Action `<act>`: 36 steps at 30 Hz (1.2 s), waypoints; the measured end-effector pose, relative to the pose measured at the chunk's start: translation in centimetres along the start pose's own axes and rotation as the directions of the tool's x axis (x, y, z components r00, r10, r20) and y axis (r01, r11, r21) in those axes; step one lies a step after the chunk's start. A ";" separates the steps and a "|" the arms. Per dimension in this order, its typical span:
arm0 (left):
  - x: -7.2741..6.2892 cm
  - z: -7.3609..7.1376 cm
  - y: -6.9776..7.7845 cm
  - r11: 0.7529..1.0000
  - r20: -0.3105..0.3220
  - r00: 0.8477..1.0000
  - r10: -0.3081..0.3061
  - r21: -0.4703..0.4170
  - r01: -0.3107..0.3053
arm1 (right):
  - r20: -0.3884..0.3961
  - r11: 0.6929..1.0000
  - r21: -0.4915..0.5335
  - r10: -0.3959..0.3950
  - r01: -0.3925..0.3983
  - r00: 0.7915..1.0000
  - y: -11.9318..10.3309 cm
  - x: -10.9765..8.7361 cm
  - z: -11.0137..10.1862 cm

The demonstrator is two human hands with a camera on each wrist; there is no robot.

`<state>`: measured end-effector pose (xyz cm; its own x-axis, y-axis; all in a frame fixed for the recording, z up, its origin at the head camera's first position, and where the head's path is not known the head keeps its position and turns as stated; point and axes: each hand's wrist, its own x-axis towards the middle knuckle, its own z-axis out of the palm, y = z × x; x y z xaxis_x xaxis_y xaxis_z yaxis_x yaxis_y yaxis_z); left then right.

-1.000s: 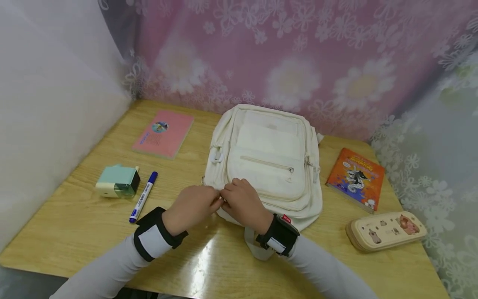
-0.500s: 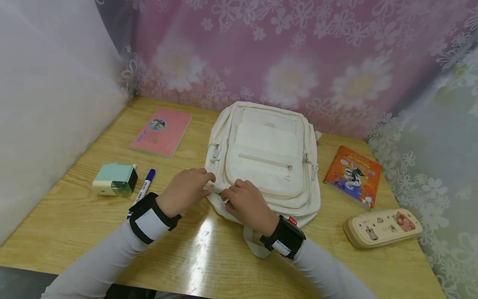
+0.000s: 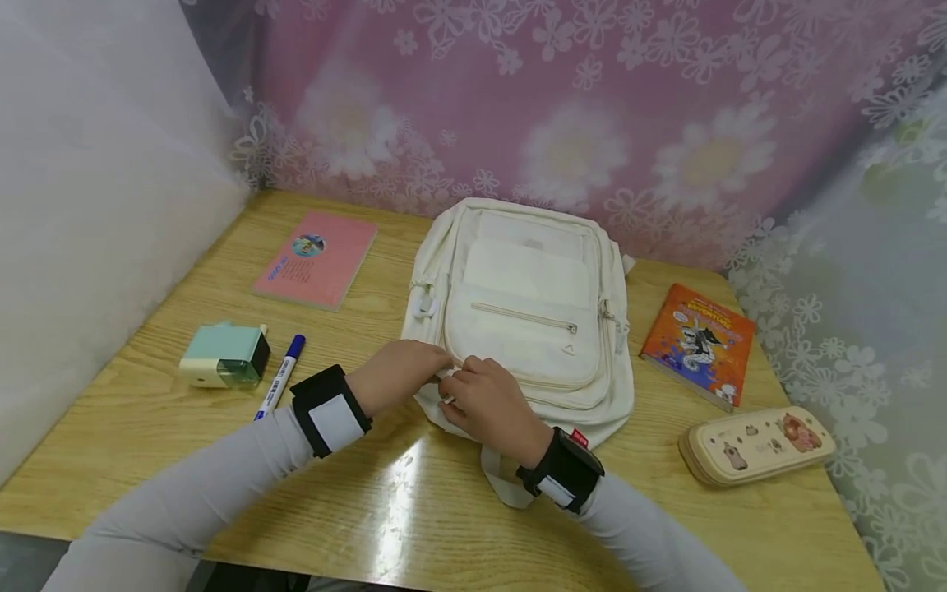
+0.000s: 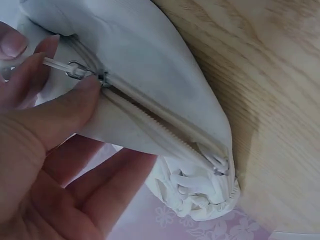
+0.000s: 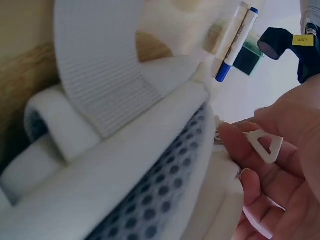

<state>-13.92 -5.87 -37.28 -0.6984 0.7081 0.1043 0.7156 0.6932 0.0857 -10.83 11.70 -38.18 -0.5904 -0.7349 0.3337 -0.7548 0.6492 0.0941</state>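
A cream backpack (image 3: 528,271) lies front up on the table, its lower left side nearest both hands. My left hand (image 3: 399,374) grips that side; in the left wrist view its thumb presses the fabric at the metal zipper slider (image 4: 102,78), other fingers behind the cloth. The zipper teeth part below the slider. My right hand (image 3: 491,411) pinches the zipper's corded pull (image 4: 59,65). A pale triangular tab (image 5: 270,159) on the pull shows against the fingers in the right wrist view. From the head view the slider is hidden by the hands.
A pink book (image 3: 318,263), a teal and cream pencil sharpener (image 3: 225,355) and a blue-capped marker (image 3: 279,378) lie left on the wooden table (image 3: 333,510). An orange book (image 3: 699,345) and a cream pencil case (image 3: 758,446) lie right. A strap (image 3: 506,485) hangs forward.
My left hand lets go and draws back left, then returns to the bag's side beside my right hand. The right hand stays at about the same place on the bag.
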 end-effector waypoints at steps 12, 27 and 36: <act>0.6 0.0 -1.0 0.998 0.024 0.999 0.031 -0.048 -0.030 | -0.047 1.000 -0.025 0.010 -0.011 0.999 2.0 -2.6 -0.7; -0.1 0.1 -1.3 0.998 0.022 1.000 0.011 -0.066 -0.009 | -0.076 0.986 0.062 0.159 -0.155 0.984 4.9 -8.7 -2.6; -0.2 0.4 -1.9 0.997 0.019 1.000 0.013 -0.082 -0.012 | -0.142 0.956 0.066 0.294 -0.287 0.945 7.6 -13.5 -3.6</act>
<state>-15.15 -7.25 -37.82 -0.6889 0.7196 0.0869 0.7223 0.6715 0.1652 -7.58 27.30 -38.64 -0.7393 -0.4759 0.4765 -0.5704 0.8186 -0.0675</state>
